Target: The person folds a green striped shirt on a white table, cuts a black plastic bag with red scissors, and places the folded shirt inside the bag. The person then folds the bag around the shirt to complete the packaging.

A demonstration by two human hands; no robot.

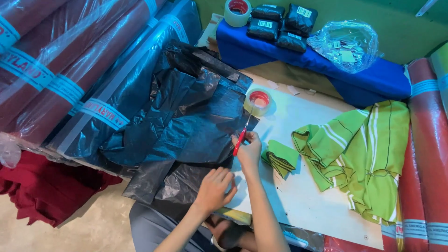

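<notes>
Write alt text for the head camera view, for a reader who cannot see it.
A person's right hand holds red-handled scissors at the edge of a black plastic sheet, while the left hand presses the sheet down on a white board. Green striped fabric and a tape roll lie nearby.

The right hand holds red-handled scissors at the edge of a black plastic bag, blades pointing toward a tape roll. The left hand presses the bag onto the white counter, near green striped fabric.
</notes>
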